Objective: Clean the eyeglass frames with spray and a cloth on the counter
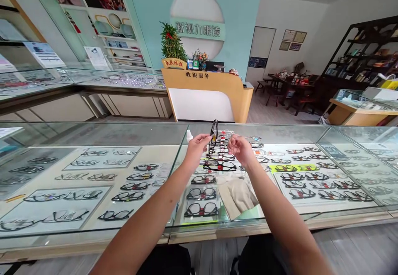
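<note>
A pair of black-framed eyeglasses (214, 137) is raised above the glass counter, turned nearly edge-on. My left hand (198, 144) pinches it between thumb and fingers. To its right, apart from the frame, is my right hand (240, 148), its fingers curled together; whatever may be between them is too small to tell. A small white bottle (189, 135) shows just behind my left hand, partly covered by it. Below my hands, on the countertop, lies a crumpled beige cloth (238, 196).
The glass display counter (161, 134) spans the view, with rows of eyeglasses (201, 209) under its top. Across the floor stands a wooden cashier desk (208, 82) with a plant (171, 45). Another glass showcase (124, 78) runs along the left; dark wooden furniture (286, 85) is at far right.
</note>
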Available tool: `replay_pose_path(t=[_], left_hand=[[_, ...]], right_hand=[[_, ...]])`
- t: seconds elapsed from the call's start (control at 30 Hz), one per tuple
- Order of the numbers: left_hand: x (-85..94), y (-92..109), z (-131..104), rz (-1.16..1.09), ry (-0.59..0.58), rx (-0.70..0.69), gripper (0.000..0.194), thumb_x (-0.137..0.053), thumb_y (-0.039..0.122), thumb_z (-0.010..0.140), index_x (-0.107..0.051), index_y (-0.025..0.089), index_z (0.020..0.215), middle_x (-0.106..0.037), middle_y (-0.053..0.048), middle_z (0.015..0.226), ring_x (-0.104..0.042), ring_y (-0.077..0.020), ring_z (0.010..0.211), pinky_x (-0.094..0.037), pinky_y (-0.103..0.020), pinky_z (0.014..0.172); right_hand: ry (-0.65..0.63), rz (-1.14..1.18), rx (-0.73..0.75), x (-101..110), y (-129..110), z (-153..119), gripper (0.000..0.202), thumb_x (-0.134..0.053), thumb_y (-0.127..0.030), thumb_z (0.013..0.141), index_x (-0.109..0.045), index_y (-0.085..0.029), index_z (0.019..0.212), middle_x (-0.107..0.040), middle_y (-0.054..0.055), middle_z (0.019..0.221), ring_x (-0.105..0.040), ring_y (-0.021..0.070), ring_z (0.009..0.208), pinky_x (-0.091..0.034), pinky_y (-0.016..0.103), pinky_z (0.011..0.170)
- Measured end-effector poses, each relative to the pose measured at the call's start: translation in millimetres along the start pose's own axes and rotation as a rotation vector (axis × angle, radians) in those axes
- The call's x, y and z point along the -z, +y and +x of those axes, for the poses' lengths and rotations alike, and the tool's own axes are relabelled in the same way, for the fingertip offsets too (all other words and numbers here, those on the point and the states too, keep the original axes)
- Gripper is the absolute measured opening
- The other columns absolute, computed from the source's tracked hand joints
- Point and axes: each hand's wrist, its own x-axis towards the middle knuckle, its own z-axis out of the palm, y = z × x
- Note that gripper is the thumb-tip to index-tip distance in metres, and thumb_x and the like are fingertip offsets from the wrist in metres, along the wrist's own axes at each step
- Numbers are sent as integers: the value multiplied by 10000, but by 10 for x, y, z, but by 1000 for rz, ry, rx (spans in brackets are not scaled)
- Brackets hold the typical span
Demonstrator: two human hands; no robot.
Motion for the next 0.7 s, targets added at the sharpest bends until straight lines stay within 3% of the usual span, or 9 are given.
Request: replay_pose_path(t=[0.33,0.53,0.7], left_hand=[[-190,-18,-206,-41,-70,81,455,-965,544,665,-735,213,877,-455,71,632,-315,-89,570,-231,-281,568],[-201,2,-249,-3,-76,102,407,-937,538,706,-738,231,883,-413,63,633,-300,-103,576,-229,-301,584],[-199,25,-248,-2,-70,105,380,-921,517,718,-735,235,892,-447,55,654,-305,-105,580,-232,-305,586]], right_hand=[[50,-50,-111,122,75,-57,452,-868,-536,762,-567,-235,611,-494,-22,582,-473,133,543,-497,263,495],[42,-26,-148,156,92,-40,452,-839,-517,794,-527,-244,613,-498,-19,580,-493,145,542,-513,286,523],[80,-69,-119,163,121,-59,392,-863,-466,795,-583,-235,648,-557,-8,612,-543,151,586,-563,299,591]])
